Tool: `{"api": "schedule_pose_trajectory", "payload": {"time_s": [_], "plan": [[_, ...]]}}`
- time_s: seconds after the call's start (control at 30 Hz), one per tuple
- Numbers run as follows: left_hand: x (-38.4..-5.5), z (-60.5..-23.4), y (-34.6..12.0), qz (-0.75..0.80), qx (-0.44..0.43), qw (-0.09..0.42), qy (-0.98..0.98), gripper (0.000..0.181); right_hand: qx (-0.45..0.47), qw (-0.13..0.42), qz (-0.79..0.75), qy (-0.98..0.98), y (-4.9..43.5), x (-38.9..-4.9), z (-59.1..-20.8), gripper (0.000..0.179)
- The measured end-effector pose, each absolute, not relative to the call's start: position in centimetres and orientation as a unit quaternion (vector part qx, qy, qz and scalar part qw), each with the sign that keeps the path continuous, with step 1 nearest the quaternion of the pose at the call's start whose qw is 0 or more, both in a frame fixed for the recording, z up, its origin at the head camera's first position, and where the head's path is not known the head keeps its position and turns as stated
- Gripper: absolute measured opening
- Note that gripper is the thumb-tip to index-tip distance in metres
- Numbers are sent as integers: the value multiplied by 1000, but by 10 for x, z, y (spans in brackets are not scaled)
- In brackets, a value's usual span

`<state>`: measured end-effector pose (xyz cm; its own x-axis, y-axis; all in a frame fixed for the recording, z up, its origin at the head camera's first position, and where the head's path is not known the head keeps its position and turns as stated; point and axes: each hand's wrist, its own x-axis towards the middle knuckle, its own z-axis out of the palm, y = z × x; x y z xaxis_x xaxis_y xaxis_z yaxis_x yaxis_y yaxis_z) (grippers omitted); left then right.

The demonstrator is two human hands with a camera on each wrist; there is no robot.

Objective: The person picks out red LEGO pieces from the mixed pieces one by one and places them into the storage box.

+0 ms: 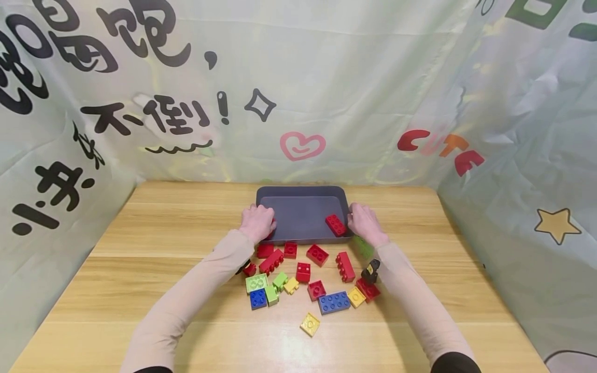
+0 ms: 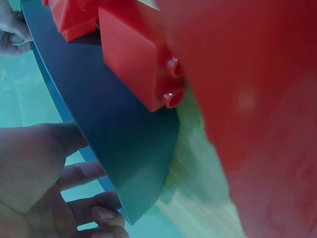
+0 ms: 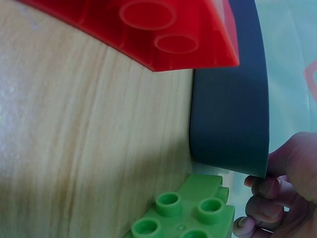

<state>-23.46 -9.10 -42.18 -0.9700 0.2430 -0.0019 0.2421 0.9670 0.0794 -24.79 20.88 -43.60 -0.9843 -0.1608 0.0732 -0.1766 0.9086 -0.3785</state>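
Note:
A dark grey tray (image 1: 298, 215) lies on the wooden table near the back wall. My left hand (image 1: 258, 221) grips its left side. In the left wrist view, that hand (image 2: 59, 183) has its thumb and fingers at the tray rim (image 2: 99, 124). At the right side, my right hand (image 1: 366, 223) holds the edge. The right wrist view shows this hand (image 3: 282, 193) with its thumb and curled fingers at the tray's corner (image 3: 230, 114). A red toy brick (image 1: 335, 225) rests inside the tray at the right; more red shows beside my left hand.
In front of the tray lie several loose bricks: red (image 1: 317, 255), blue (image 1: 334, 303), yellow (image 1: 310, 325) and light green (image 1: 256, 283). A green brick (image 1: 363, 247) sits by my right wrist. Cloth walls (image 1: 298, 93) enclose the table (image 1: 163, 290) behind and at both sides.

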Motion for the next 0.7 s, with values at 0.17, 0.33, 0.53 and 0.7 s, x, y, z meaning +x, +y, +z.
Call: {"api": "schedule_pose_trajectory", "payload": {"time_s": [0.17,0.33,0.53,0.7], "plan": [[-229,-422,-91,48,129,-7,990,21,89,19,194,-977,209,-248,-436,16],[-223,-418,-92,59,137,-15,989,23,87,18,192,-977,209,-249,-436,15],[-215,-411,-97,102,137,0,985,36,88,23,193,-977,209,-248,-436,16],[-211,-406,-104,131,138,13,982,48,90,22,195,-976,209,-248,-436,16]]}}
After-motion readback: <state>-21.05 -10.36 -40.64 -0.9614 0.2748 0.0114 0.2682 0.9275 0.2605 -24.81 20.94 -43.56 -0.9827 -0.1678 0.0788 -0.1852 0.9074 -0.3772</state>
